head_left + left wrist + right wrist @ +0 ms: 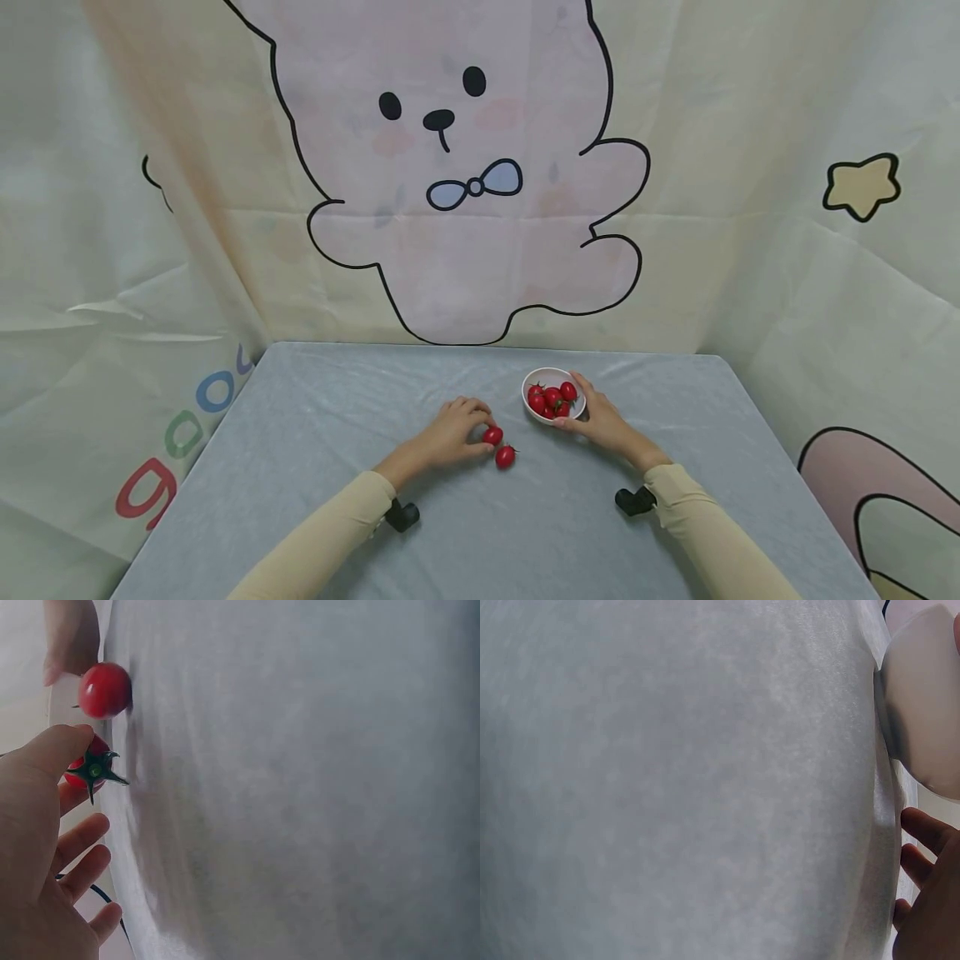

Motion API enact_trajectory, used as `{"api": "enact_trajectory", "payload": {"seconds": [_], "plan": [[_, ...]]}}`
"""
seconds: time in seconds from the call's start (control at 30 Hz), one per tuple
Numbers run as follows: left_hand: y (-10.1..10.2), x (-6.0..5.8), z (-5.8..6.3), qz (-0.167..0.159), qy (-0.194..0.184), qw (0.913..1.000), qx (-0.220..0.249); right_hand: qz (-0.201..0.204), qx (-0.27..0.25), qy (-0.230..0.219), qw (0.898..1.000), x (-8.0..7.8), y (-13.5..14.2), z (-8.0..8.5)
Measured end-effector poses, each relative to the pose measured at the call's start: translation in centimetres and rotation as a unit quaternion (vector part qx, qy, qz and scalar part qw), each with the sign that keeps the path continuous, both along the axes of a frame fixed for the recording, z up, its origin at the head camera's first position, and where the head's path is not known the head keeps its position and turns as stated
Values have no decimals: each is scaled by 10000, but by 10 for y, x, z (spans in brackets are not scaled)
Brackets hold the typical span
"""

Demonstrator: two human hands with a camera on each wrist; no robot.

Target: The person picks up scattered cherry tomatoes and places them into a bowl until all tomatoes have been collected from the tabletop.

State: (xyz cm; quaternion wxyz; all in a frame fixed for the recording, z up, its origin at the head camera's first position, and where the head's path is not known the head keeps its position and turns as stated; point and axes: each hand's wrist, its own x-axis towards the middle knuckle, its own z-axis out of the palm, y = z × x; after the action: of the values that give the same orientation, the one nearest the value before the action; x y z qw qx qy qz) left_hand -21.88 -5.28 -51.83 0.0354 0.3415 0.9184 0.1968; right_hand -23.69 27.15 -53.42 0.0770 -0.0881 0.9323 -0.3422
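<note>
My left hand (453, 433) pinches a cherry tomato (492, 436) between thumb and index finger. In the left wrist view that tomato (94, 766) shows its green stem cap, and the other fingers are spread below it. A second cherry tomato (506, 457) lies on the cloth just beside it, nearer the front. To the right, a small white bowl (527, 411) contains several cherry tomatoes (552, 397). My right hand (603, 425) grips the bowl's right side, thumb at the near rim. Only part of the bowl (926, 705) shows in the right wrist view.
A light blue-grey cloth (525, 533) covers the table. Behind it hangs a pale curtain (712, 208) with a cartoon bear, and similar sheets flank both sides. Each wrist carries a black camera mount (402, 516).
</note>
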Motion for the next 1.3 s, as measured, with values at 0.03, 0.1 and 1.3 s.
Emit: {"api": "enact_trajectory", "payload": {"seconds": [0.03, 0.1, 1.3], "plan": [[0, 0, 1, 14, 1, 10000, -6, 0, 0, 7, 10000, 0, 0, 0], [0, -1, 1, 43, 22, 10000, -25, 6, 7, 29, 10000, 0, 0, 0], [51, -48, 55, 34, 347, 9993, -94, -93, 30, -142, 9999, 1, -2, 3]]}}
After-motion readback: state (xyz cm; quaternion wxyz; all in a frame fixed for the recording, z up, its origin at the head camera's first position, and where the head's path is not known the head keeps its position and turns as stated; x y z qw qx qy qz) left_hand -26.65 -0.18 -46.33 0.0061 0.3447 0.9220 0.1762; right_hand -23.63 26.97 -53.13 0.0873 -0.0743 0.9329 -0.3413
